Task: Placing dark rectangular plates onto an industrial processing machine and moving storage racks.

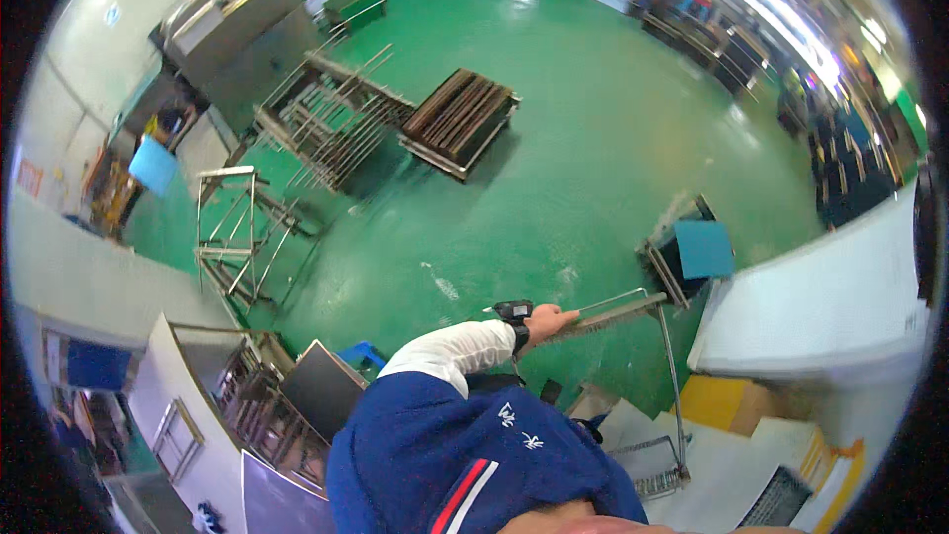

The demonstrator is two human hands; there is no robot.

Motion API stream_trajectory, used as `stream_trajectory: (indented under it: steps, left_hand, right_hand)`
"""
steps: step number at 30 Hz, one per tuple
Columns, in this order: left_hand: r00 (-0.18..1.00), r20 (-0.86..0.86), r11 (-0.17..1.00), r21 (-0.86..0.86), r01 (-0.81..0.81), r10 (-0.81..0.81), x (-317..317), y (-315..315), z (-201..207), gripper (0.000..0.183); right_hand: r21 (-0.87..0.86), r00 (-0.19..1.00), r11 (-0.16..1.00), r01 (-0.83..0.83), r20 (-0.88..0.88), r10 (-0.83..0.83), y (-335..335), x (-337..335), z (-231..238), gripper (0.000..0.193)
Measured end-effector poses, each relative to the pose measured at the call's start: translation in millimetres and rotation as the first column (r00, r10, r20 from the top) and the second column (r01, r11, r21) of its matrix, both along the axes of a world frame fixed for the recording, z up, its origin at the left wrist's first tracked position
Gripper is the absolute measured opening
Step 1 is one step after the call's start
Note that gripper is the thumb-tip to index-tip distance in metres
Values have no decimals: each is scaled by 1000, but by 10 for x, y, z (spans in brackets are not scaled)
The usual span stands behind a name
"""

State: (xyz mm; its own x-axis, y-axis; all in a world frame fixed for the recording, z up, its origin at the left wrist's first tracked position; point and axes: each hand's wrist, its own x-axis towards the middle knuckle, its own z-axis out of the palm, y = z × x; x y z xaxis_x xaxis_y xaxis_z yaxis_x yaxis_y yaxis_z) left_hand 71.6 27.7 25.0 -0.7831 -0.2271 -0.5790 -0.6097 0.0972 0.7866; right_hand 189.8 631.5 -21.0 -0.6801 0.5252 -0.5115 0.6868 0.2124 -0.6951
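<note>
My left hand comes forward from a white sleeve, with a black device strapped at the wrist. Its fingers are closed on the near end of a metal rack, a frame with a comb-like top bar and thin legs. The legs run down to a lower toothed bar to the right of my blue apron. My right hand does not show. Just beyond the rack's far end stands a small dark stool with a blue square panel on it.
On the green floor ahead stand a low cart of dark slats, a pile of metal racks and a bare metal frame. A white partition rises at right. Boards and frames lean at left.
</note>
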Motion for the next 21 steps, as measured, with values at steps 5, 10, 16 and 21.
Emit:
stream_trajectory:
  steps: [5,10,16,21]
  left_hand:
    - [931,2,927,93,-363,365,420,-897,202,67]
    - [691,-43,691,122,-713,721,887,-1770,-138,61]
    - [358,-56,356,325,-876,932,1412,-2576,580,47]
    - [200,-62,209,342,-916,978,1722,-3076,621,44]
  right_hand:
    - [132,935,934,-332,-82,344,-382,-1150,-88,55]
    - [-94,801,815,-571,-279,529,-1990,-2324,422,50]
    - [-437,798,668,-602,-366,480,-3655,-3408,412,49]
    - [-451,814,684,-573,-416,407,-5161,-4134,119,34]
